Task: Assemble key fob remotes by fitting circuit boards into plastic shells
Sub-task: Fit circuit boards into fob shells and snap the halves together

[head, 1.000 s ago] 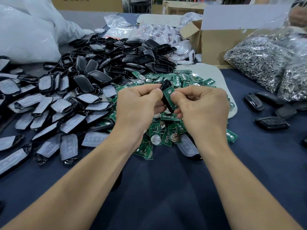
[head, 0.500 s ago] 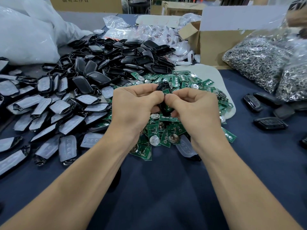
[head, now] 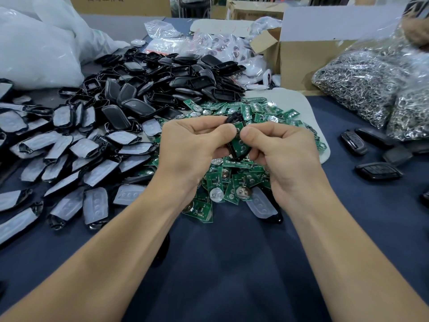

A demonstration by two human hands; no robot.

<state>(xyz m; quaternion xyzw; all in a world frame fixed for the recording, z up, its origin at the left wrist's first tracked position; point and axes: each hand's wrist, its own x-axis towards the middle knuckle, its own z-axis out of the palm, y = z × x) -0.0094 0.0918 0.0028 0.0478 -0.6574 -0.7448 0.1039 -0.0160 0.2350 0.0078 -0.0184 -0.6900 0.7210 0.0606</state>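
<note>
Holding one black shell (head: pixel 232 118) up between both hands, above mid tabletop (head: pixel 232 263), not touching the cloth. Pinching its upper end w/ L hand (head: pixel 192 145), thumb & forefinger clamped on it, other fingers curling under. Pressing R hand (head: pixel 283 149) thumb tip down on green circuit board (head: pixel 239 142) sitting in the shell's open face, R fingers curling round the shell's back & lower end. Thumb tips nearly touching. Unclear whether board is fully seated.

Working right over a heap of loose boards (head: pixel 267 112), spreading from mid tabletop toward far edge, partly lying on a white foam mat (head: pixel 292 101). Facing a pile of empty shells (head: pixel 176 77) toward far-left, touching the heap. Passing L forearm beside rows of padded shells (head: pixel 92 163) w/ grey rubber inserts, filling the area along left edge. Noting a single padded shell (head: pixel 260 203) lying just under R wrist, at the heap's near side. Seeing a few closed fobs (head: pixel 378 171) lying near right edge, well apart from the heap. Seeing clear bags of metal rings (head: pixel 362 82) sitting at far-right corner, cardboard box (head: pixel 299 59) just beside them at far edge, big white plastic bag (head: pixel 34 47) at far-left corner.
</note>
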